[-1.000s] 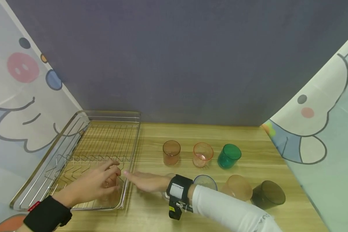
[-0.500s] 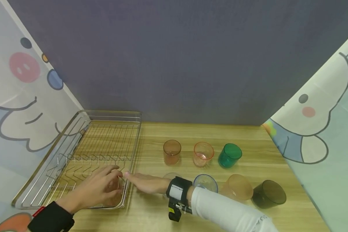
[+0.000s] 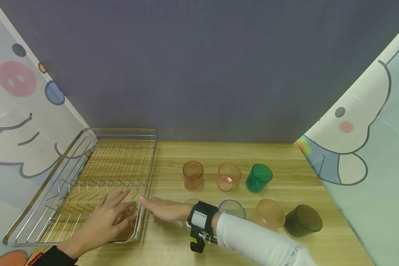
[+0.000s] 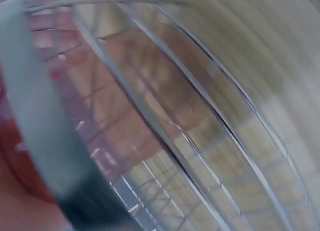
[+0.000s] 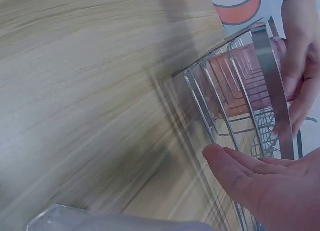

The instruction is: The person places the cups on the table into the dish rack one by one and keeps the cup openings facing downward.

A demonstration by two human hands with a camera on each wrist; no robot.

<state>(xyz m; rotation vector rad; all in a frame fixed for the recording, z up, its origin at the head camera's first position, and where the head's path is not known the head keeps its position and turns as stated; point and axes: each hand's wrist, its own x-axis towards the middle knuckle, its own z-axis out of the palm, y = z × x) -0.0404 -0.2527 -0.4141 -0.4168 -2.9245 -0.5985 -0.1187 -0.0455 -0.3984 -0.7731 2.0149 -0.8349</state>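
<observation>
Honestly the translucent pink plastic cup (image 5: 240, 83) is mostly hidden under the left hand (image 3: 108, 221), whose relaxed fingers rest over it in the wire metal dish rack (image 3: 86, 147)'s near corner. Right hand (image 3: 164, 208) lies flat, fingers straight, just beside the rack.

A plain grey-purple wall (image 3: 203, 66) stands behind a light wooden table (image 3: 219, 155). To either side hang pale curtains printed with cartoon figures, one on the left (image 3: 16, 111) and one on the right (image 3: 369, 140). The light is soft and even.
</observation>
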